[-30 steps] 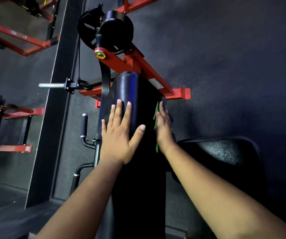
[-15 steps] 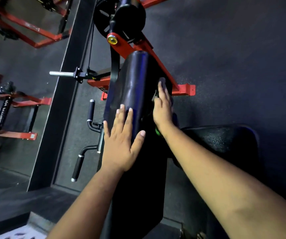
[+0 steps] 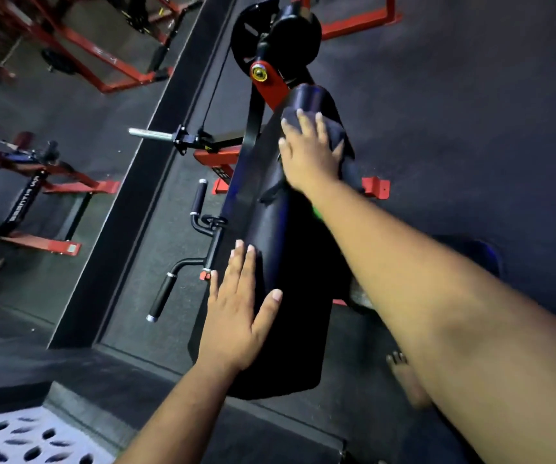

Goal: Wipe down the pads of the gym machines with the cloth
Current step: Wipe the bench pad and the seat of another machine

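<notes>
- While my right hand (image 3: 310,152) lies flat near the top of the long black pad (image 3: 286,236), the dark cloth (image 3: 331,135) sits under its spread, straight fingers, pressed against the pad's upper end.
- A bit of green (image 3: 317,214) shows beside my right wrist; I cannot tell what it belongs to.
- My left hand (image 3: 236,316) rests lower on the same pad, fingers straight and apart, palm down, holding nothing.
- Above the pad stand a black roller (image 3: 298,31) and a red bracket (image 3: 268,83) with a yellow bolt.
- Left of the pad, two black handles (image 3: 199,195) and a silver peg (image 3: 151,133) stick out.
- My right forearm covers part of the seat (image 3: 470,256) and the pad's right edge.
- A bare foot (image 3: 403,376) shows on the floor.
</notes>
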### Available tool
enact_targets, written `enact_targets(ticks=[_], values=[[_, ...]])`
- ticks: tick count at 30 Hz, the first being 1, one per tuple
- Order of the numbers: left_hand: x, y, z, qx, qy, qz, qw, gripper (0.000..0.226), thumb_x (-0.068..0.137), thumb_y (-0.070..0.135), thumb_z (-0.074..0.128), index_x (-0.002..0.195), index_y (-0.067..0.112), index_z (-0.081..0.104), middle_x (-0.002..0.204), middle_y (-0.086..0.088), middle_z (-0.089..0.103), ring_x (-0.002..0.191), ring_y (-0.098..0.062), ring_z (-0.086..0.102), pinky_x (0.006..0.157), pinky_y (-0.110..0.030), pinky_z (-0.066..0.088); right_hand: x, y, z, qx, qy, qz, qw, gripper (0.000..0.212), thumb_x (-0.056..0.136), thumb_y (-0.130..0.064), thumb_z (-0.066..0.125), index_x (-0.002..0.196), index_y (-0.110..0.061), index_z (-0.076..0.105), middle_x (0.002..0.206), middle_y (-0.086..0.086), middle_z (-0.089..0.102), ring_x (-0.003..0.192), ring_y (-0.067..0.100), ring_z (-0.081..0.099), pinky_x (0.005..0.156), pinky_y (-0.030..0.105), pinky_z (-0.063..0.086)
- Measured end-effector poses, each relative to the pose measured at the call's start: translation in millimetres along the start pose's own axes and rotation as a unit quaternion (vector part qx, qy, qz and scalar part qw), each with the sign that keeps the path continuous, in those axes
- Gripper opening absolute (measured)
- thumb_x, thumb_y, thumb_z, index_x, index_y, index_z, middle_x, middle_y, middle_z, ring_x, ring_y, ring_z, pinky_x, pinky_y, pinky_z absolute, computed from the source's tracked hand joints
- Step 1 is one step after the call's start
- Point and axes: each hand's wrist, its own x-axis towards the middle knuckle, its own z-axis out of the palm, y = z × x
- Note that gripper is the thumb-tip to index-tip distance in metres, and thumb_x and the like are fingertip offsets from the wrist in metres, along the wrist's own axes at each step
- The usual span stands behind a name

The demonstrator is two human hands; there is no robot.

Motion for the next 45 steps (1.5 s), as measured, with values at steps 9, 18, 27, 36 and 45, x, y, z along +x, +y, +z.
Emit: enact_targets(ticks=[9, 18, 27, 36, 45], values=[[-30.3, -9.4, 0.5, -0.058, 0.081, -0.074, 0.992, 0.083, 0.096, 0.068, 0.019, 0.164, 0.021, 0.010, 0.170, 0.009, -0.002, 0.155, 0.000, -0.004, 0.120, -0.024, -0.010, -95.8, -26.6, 20.7, -0.144, 0.006, -0.165, 0.976, 0.039, 0.091, -0.041, 0.043, 0.112, -0.038, 0.075, 0.135, -0.014, 0.060, 0.137, 0.016, 0.043, 0.109, 0.056, 0.027], [-45.4, -4.2, -8.7, -0.227, 0.135, -0.159, 0.951, 0.096, 0.086, 0.074, 0.018, 0.162, 0.016, 0.020, 0.169, -0.003, 0.020, 0.156, -0.015, 0.017, 0.128, -0.041, 0.010, -272.1, -40.3, 29.1, -0.062, -0.045, -0.231, 0.970, 0.048, 0.089, -0.036, 0.040, 0.128, -0.029, 0.067, 0.142, -0.010, 0.058, 0.141, 0.018, 0.039, 0.109, 0.064, 0.030], [-135.7, 27.4, 13.9, -0.185, 0.133, -0.211, 0.951, 0.093, 0.093, 0.079, 0.023, 0.163, 0.018, 0.013, 0.171, -0.001, 0.010, 0.158, -0.016, 0.002, 0.126, -0.051, -0.002, -352.2, -2.2, -7.3, -0.102, -0.117, -0.370, 0.916, 0.048, 0.082, -0.042, 0.042, 0.107, -0.017, 0.075, 0.121, 0.001, 0.064, 0.121, 0.027, 0.052, 0.084, 0.051, 0.049], [-176.5, 109.8, 53.9, -0.390, 0.131, -0.180, 0.894, 0.077, 0.090, 0.065, 0.061, 0.140, 0.008, 0.049, 0.118, -0.009, 0.065, 0.097, 0.001, 0.064, 0.089, -0.018, 0.048, -386.4, 54.6, -69.8, 0.010, -0.090, -0.247, 0.965, 0.060, 0.081, -0.023, 0.063, 0.138, -0.038, 0.061, 0.150, -0.004, 0.050, 0.139, 0.022, 0.042, 0.103, 0.044, 0.036], [-115.3, 201.4, 84.0, -0.650, 0.039, -0.223, 0.725, 0.030, 0.097, 0.020, 0.069, 0.122, 0.005, 0.068, 0.083, 0.000, 0.077, 0.065, -0.005, 0.069, 0.054, -0.014, 0.050, -322.8, 138.8, -147.6, 0.117, -0.254, -0.221, 0.934, 0.114, 0.082, -0.026, 0.080, 0.161, -0.033, -0.001, 0.169, -0.013, 0.007, 0.155, 0.003, 0.010, 0.125, 0.028, 0.016]])
